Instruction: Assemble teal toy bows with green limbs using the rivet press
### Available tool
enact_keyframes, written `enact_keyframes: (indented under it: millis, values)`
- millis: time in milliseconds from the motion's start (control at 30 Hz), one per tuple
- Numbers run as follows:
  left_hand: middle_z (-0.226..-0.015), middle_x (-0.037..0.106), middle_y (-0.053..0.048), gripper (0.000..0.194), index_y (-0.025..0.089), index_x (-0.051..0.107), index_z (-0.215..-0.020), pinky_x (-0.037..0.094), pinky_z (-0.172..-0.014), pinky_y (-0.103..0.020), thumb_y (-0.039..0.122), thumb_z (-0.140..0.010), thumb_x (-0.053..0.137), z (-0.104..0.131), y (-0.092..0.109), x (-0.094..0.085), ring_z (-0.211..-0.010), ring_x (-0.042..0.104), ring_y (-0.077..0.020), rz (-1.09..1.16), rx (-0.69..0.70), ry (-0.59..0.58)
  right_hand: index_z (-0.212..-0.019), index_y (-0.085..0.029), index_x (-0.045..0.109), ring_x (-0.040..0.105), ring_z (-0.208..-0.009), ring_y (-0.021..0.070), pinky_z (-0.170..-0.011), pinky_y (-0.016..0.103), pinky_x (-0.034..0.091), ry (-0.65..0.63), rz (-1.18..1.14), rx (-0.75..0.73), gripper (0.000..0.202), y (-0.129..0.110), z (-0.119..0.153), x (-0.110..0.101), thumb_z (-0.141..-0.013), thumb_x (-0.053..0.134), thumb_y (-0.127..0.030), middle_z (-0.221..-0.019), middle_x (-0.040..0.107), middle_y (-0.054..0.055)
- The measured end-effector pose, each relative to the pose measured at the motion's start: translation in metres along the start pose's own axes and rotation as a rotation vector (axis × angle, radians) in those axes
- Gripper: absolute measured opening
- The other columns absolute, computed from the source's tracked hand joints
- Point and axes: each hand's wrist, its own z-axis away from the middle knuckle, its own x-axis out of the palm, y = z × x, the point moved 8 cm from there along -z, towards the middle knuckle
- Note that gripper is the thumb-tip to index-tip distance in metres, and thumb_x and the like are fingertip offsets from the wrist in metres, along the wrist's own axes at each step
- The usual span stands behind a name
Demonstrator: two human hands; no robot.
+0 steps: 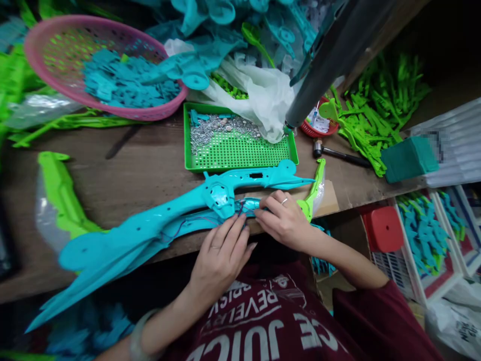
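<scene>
your maroon shirt [259,321] fills the bottom of the head view. above it, at mid-frame, lies the turquoise casing [220,195], its long axis slanting from a pointed tip at lower left up to another tip right of centre; a green curved arm [60,193] angles upward near its left end. your left hand [223,245] and right hand [281,220] are close together at its middle, fingers bent beside thin wires; you cannot tell what they pinch. at upper left, a pink basket [124,113] holds turquoise pieces; at upper centre, a green tray [244,155] holds small metal parts.
</scene>
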Motion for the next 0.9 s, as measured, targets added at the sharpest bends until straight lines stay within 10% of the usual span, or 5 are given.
enact_keyframes:
  millis: [333,500,733,900]
  values:
    - [-0.122,0.075,-0.012,0.026,0.014,0.066,-0.119,0.049,-0.090,-0.039,0.016,-0.094,0.062,-0.009,-0.005,-0.003,-0.108,0.069,-0.0266,0.010,-0.097,-0.003,-0.098,-0.015,0.071,0.049,-0.090,0.0233,-0.076,0.038,0.043,-0.088,-0.088,0.012,0.024,0.014,-0.001,0.000,-0.101,0.050,-0.025,-0.095,0.065,0.011]
    - [-0.119,0.077,-0.009,0.018,0.015,0.068,-0.110,0.046,-0.078,-0.039,0.013,-0.092,0.064,-0.011,-0.001,-0.006,-0.091,0.068,-0.0242,-0.090,-0.115,-0.011,-0.101,-0.013,0.068,0.053,-0.098,0.0245,-0.086,0.042,0.046,-0.065,-0.029,0.018,0.020,0.039,-0.047,-0.015,-0.101,0.051,-0.023,-0.105,0.064,0.012]
    - [-0.120,0.076,-0.012,0.022,0.014,0.072,-0.101,0.047,-0.063,-0.040,0.005,-0.091,0.054,-0.022,0.005,-0.007,-0.078,0.066,-0.0253,-0.161,-0.140,-0.121,-0.145,-0.013,0.046,0.057,-0.109,0.0249,-0.096,0.038,0.049,-0.584,-0.220,-0.284,0.065,0.033,-0.111,0.026,-0.092,0.069,-0.043,-0.125,0.059,0.014]
    - [-0.117,0.074,-0.022,0.021,0.013,0.070,-0.101,0.046,-0.043,-0.029,0.019,-0.098,0.050,-0.025,0.021,0.001,-0.051,0.065,-0.0176,-0.214,-0.255,-0.211,-0.148,-0.011,0.045,0.055,-0.113,0.0294,-0.097,0.043,0.049,-0.572,-0.185,-0.266,0.079,0.017,-0.115,0.034,-0.087,0.070,-0.056,-0.128,0.055,0.017]
